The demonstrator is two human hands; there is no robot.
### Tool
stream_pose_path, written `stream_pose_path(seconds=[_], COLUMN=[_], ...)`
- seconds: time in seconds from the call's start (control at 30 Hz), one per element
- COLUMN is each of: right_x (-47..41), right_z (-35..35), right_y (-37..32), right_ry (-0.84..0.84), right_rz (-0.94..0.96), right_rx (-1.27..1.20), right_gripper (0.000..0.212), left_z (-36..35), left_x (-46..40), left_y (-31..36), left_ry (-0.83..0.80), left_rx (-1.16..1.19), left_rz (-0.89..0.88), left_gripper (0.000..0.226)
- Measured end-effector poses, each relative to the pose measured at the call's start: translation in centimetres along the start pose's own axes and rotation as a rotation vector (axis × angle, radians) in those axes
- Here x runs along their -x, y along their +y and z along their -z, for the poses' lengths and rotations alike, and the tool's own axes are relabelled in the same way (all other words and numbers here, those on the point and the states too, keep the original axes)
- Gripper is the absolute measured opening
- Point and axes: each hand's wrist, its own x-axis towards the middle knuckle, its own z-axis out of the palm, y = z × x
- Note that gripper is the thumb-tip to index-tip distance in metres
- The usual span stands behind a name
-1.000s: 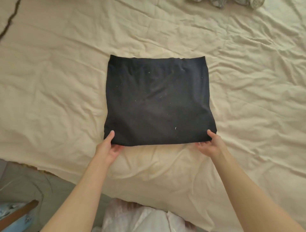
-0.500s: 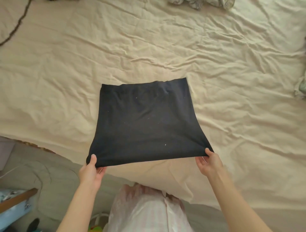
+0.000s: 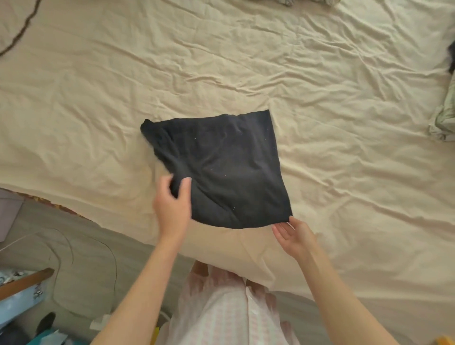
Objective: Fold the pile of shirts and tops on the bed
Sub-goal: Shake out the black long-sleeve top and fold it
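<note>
top (image 3: 221, 170), black, folded to a rough four-sided panel, lies on the bed sheet (image 3: 344, 123) near the bed's near edge. left hand (image 3: 172, 204): thumb and fingers curled round the top's near-left corner, pinching the cloth; the fabric bunches and creases at that grip. right hand (image 3: 293, 234): fingers straight and relaxed, palm up, fingertips touching the near-right corner; whether any cloth is held under them cannot be told.

orientation: panel sits skewed on the bed, rotated so its far edge slopes up toward the right. long axis runs from the far-left corner to the near-right corner. far edge shorter than near edge. far-left corner is rumpled and rolled; far-right corner is sharp. right side edge straight.

appearance: plain black knit, no print seen, small pale lint specks scattered over the surface. diagonal creases run from the left grip toward the centre.

surroundings: sheet is beige and heavily wrinkled. pale green cloth (image 3: 443, 120) lies at the right edge of the view, well apart from the top. more cloth (image 3: 307, 2) shows at the far edge, cut off. dark cord (image 3: 19, 34) crosses the far-left corner. floor (image 3: 86, 258) lies left of the bed.
</note>
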Motion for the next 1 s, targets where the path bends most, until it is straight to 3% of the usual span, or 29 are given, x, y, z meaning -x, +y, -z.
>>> stream_pose_path(seconds=[0.1, 0.2, 0.3, 0.43, 0.53, 0.7, 0.83, 0.9, 1.0], right_x=[0.2, -0.3, -1.2, -3.4, -5.3, -7.4, -6.8, -5.9, -4.0], right_z=[1.2, 2.6, 3.3, 2.7, 1.7, 0.9, 1.7, 2.2, 2.8], right_y=[0.0, -0.5, -1.2, -1.9, -2.1, -2.0, -1.7, -1.6, -1.2], right_ry=[-0.007, -0.042, -0.096, -0.013, 0.071, 0.129, 0.005, -0.052, -0.084], right_rz=[0.001, 0.062, 0.126, 0.233, 0.306, 0.282, 0.124, 0.079, 0.075], right_rx=[0.014, -0.002, 0.132, 0.469, 0.598, 0.588, 0.405, 0.295, 0.324], right_gripper=[0.027, 0.036, 0.039, 0.037, 0.044, 0.047, 0.028, 0.027, 0.019], left_z=[-5.9, -11.3, -14.3, -12.4, -10.6, -10.3, -9.2, -8.9, -7.6], left_x=[3.2, 6.5, 8.6, 8.3, 6.8, 5.7, 6.0, 5.3, 4.3], left_y=[3.6, 3.6, 0.0, -5.2, -8.0, -9.3, -10.3, -10.1, -9.2], left_ry=[-0.198, -0.458, -0.740, -0.597, -0.529, -0.541, -0.644, -0.646, -0.616], left_rx=[-0.006, -0.263, -0.657, -0.902, -0.909, -0.841, -0.961, -0.906, -0.725], left_rz=[-0.288, -0.556, -0.545, -0.610, -0.641, -0.673, -0.633, -0.633, -0.734], left_gripper=[0.019, 0.017, 0.027, 0.056, 0.064, 0.064, 0.093, 0.078, 0.049])
